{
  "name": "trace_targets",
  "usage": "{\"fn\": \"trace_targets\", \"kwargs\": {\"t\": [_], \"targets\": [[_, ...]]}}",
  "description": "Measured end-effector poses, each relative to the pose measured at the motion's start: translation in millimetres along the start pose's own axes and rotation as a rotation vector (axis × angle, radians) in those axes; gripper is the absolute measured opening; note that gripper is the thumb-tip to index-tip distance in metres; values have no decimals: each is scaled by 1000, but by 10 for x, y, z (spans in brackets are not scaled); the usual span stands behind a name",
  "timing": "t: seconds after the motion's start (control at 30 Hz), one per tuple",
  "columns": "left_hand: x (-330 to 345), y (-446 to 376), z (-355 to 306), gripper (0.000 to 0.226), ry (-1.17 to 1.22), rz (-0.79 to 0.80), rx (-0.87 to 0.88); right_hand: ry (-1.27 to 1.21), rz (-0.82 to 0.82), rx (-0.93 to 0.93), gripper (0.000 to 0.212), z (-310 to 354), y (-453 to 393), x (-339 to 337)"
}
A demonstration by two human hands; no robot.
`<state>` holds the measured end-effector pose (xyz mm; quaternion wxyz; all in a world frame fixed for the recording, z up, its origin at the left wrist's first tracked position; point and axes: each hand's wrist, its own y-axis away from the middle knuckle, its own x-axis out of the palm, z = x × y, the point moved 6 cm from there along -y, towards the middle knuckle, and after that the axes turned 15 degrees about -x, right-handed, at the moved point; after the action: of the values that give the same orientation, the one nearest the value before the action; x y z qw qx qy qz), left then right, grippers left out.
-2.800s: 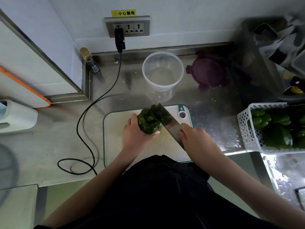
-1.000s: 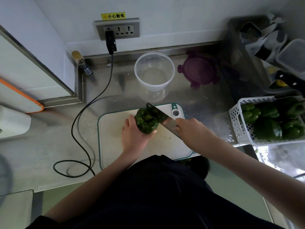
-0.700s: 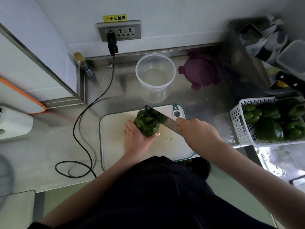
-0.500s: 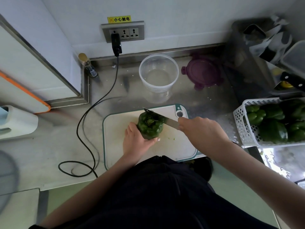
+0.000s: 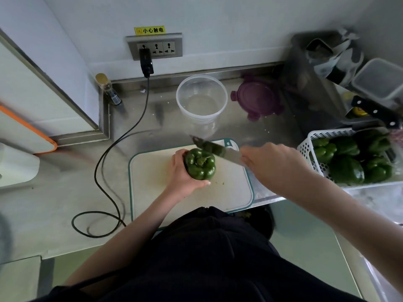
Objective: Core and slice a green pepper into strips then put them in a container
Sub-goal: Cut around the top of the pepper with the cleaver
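Note:
A whole green pepper (image 5: pixel 199 164) stands stem up on the white cutting board (image 5: pixel 150 177) with a green rim. My left hand (image 5: pixel 182 176) wraps around its left and front side. My right hand (image 5: pixel 275 165) grips the handle of a knife (image 5: pixel 218 149), whose blade lies across the pepper's upper right shoulder, tip pointing far left. A clear round container (image 5: pixel 201 99) stands empty just behind the board, with its purple lid (image 5: pixel 258 99) lying to its right.
A white perforated basket (image 5: pixel 309 144) holds several more green peppers at the right. A black cable (image 5: pixel 113 153) runs from the wall socket (image 5: pixel 154 47) across the steel counter left of the board. A small bottle (image 5: pixel 108 89) stands in the back corner. Dark bins and another knife (image 5: pixel 375 111) crowd the far right.
The knife blade has lifted out from the pepper's top and flattened, now resting across its far right shoulder. My left hand keeps its hold on the pepper.

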<state>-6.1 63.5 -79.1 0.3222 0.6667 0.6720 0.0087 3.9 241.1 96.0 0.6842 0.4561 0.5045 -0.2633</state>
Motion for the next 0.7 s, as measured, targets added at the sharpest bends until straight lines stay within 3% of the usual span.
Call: {"fn": "trace_targets", "kwargs": {"t": [0.07,0.13,0.23,0.33,0.7], "targets": [[12,7,-14,100,-49,-7,29,-80,-88,66,14,-78,76,-125],[33,21,-41,110,-145,23,74,-250,-124,106,25,-148,149,-152],[34,70,-75,116,-256,59,115,-493,6,201,30,-147,260,58],[24,108,-96,103,-389,28,227,-644,89,273,22,-102,347,327],[55,68,-94,88,-191,78,234,-710,83,283,24,1,428,552]]}}
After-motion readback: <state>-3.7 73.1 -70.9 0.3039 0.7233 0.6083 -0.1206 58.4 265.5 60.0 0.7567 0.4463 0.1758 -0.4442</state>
